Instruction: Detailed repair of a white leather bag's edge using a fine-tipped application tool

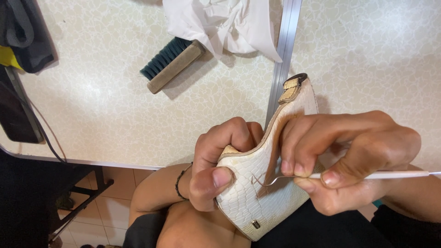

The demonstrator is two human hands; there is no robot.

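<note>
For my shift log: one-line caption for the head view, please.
Left hand grips a white textured shoe while right hand works a thin hooked tool at its side, above a speckled table.

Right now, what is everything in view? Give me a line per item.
shoe: one, white scaled leather, held over the lap
hooked tool: one, white handle, metal hook at the shoe's side
brush: one, wooden block, teal bristles, on the table
cloth: one, white, crumpled, table's far edge
table: one, cream patterned top, metal strip
left hand: one, grips the shoe, dark wristband
right hand: one, pinches the hooked tool
</note>
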